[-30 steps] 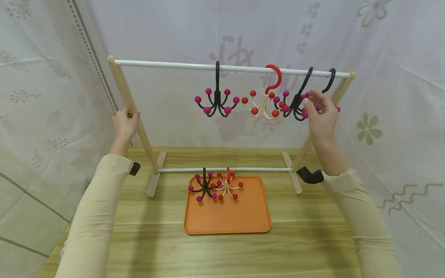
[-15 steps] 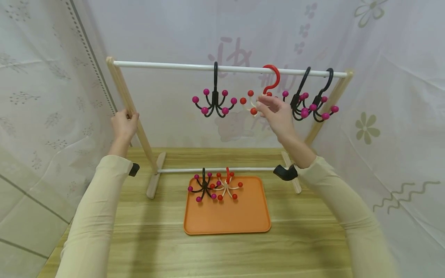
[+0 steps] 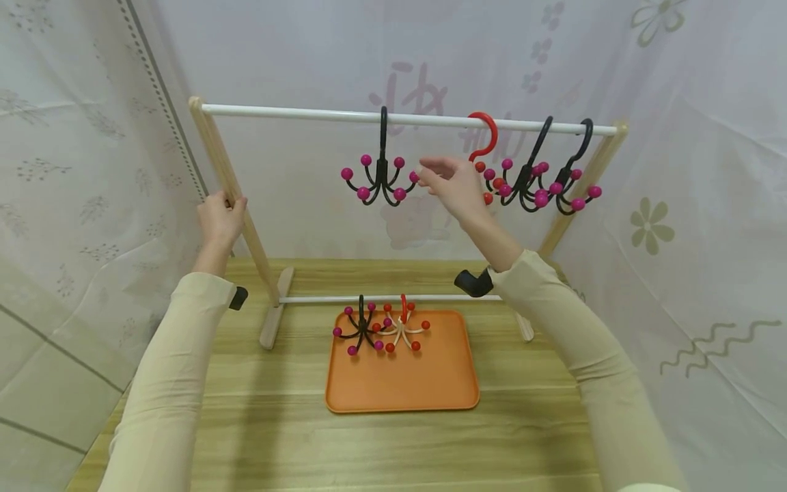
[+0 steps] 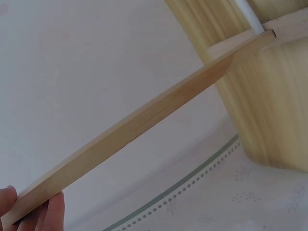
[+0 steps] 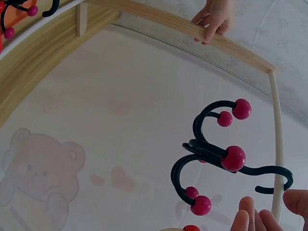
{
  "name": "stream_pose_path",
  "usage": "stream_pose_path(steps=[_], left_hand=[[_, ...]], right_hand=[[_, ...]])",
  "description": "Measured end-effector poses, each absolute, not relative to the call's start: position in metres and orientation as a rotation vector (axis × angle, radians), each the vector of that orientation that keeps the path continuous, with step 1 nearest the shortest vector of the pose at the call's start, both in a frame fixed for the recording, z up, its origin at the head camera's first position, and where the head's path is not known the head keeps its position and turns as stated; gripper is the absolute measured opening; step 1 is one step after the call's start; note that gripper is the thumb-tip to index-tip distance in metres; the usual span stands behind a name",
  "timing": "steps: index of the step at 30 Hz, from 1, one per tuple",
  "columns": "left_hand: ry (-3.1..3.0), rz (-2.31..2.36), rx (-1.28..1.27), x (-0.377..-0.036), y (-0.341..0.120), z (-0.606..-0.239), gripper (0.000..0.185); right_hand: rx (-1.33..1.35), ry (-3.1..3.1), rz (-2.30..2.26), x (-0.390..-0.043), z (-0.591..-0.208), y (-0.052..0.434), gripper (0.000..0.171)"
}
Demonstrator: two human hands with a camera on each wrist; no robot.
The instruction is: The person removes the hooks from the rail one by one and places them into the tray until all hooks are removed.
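Note:
My left hand (image 3: pixel 221 219) grips the left wooden post (image 3: pixel 252 242) of a rack; thumb and fingers sit on either side of it in the left wrist view. My right hand (image 3: pixel 455 188), thumb and fingers apart with nothing between them, is just right of a black hook hanger (image 3: pixel 382 171) with pink balls. This hanger (image 5: pixel 211 154) hangs from the white top rod (image 3: pixel 295 113). Behind the right hand hangs a hanger with a red hook (image 3: pixel 492 133) and red balls, partly hidden. Two black hangers hang farther right, one (image 3: pixel 524 181) beside the other (image 3: pixel 565 179).
An orange tray (image 3: pixel 430 383) lies on the wooden table (image 3: pixel 295 424) below. A black hanger (image 3: pixel 361 328) and a cream hanger with red balls (image 3: pixel 401 331) lie on its back part. A white lower rod (image 3: pixel 313 300) crosses behind it. Patterned curtains (image 3: pixel 688 171) surround the table.
My right hand has moved left along the rack, from the right-hand black hangers past the red-hooked hanger to the leftmost black one. My left hand stays on the post.

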State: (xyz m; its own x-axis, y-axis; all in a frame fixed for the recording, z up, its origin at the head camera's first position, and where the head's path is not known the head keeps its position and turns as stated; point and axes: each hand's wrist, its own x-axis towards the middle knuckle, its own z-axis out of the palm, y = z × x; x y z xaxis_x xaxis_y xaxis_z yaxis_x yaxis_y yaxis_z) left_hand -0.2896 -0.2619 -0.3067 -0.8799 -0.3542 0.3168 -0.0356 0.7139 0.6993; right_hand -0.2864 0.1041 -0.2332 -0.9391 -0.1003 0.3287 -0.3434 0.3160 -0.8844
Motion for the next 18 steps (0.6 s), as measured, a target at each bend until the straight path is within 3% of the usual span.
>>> stream_pose_path(steps=[18], left_hand=[[-2.492,-0.993,0.304,-0.290,-0.261,-0.306,0.031]], right_hand=[[0.367,-2.393,1.585,-0.303,-0.208,0.063,0.036]])
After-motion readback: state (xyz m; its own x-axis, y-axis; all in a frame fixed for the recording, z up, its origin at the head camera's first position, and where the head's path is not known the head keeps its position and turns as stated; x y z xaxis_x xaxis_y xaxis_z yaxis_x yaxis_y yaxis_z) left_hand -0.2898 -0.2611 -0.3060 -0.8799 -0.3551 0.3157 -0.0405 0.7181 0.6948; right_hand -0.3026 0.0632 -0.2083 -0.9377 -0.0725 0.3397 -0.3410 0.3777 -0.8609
